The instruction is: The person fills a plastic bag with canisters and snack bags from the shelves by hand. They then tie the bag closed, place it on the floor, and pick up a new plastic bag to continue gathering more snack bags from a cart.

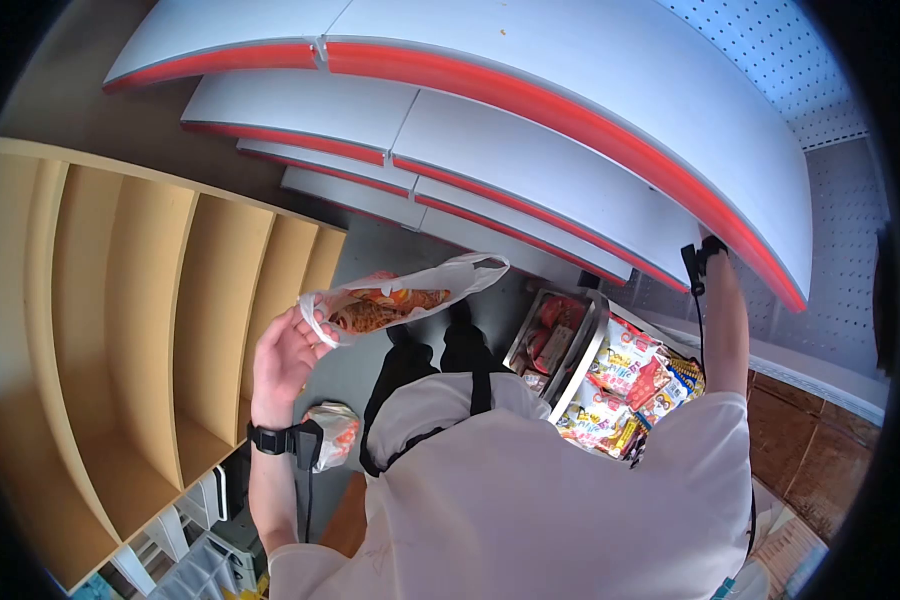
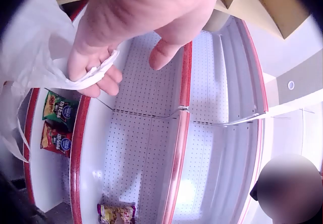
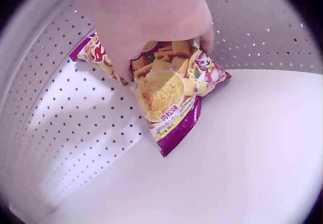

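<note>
The left hand (image 1: 286,358) is curling its fingers round the handle of a white plastic carrier bag (image 1: 395,300) with snack packets inside. The right hand (image 3: 151,22) is gripping a purple-and-yellow snack packet (image 3: 164,95) at the shelf's (image 3: 217,158) perforated back edge.

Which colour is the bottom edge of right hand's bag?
Purple edge, seen best in the right wrist view.

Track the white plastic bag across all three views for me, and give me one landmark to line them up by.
Head view: the plastic bag is left of centre, hanging from the left hand.
Left wrist view: the plastic bag fills the upper left, its handle looped round the fingers.
Right wrist view: not in it.
Shared landmark: perforated backing, upper right in head, central in left wrist, left and top in right wrist.
</note>
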Demonstrator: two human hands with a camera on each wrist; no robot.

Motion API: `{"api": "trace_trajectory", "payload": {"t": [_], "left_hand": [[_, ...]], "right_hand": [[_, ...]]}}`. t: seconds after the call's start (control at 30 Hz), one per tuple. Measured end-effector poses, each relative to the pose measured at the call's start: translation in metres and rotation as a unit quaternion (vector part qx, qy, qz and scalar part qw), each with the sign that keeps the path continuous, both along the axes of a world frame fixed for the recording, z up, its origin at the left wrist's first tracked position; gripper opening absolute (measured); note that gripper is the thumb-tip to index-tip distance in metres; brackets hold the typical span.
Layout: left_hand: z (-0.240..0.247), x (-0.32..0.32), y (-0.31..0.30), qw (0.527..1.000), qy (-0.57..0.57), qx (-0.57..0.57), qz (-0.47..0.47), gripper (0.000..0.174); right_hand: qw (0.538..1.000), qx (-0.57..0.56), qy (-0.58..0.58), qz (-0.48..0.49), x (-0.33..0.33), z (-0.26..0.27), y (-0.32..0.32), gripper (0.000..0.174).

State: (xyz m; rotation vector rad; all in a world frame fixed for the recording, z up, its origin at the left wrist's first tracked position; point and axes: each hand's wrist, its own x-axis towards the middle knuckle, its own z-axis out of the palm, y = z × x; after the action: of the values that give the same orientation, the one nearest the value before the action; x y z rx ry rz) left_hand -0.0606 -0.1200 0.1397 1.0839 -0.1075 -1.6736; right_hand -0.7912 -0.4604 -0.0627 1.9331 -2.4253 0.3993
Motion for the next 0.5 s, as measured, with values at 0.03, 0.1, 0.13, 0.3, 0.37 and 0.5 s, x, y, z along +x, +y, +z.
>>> {"api": "trace_trajectory", "payload": {"t": [0.03,0.1,0.13,0.3,0.37,0.5], "left_hand": [[-0.001,-0.001,-0.002,1.0,0.005,-0.004,-0.014,0.043],[-0.003,-0.006,-0.007,1.0,0.005,0.007,0.003,0.041],[-0.005,-0.007,-0.009,1.0,0.011,0.006,-0.009,0.04],[-0.019,-0.004,-0.019,0.997,0.035,-0.007,-0.067,0.042],[-0.018,-0.006,-0.024,0.996,0.045,-0.013,-0.079,0.041],[-0.016,-0.007,-0.03,0.991,0.052,-0.032,-0.12,0.04]], "right_hand": [[0.999,-0.015,0.0,0.033,0.001,-0.003,0.003,0.044],[0.991,-0.046,-0.027,0.119,0.015,0.0,0.013,0.044],[0.985,-0.055,-0.044,0.155,0.025,-0.001,0.021,0.044],[0.915,0.034,-0.364,0.17,0.225,0.134,0.113,0.062],[0.886,0.055,-0.408,0.211,0.272,0.14,0.148,0.076],[0.869,0.121,-0.392,0.278,0.359,0.138,0.197,0.077]]}}
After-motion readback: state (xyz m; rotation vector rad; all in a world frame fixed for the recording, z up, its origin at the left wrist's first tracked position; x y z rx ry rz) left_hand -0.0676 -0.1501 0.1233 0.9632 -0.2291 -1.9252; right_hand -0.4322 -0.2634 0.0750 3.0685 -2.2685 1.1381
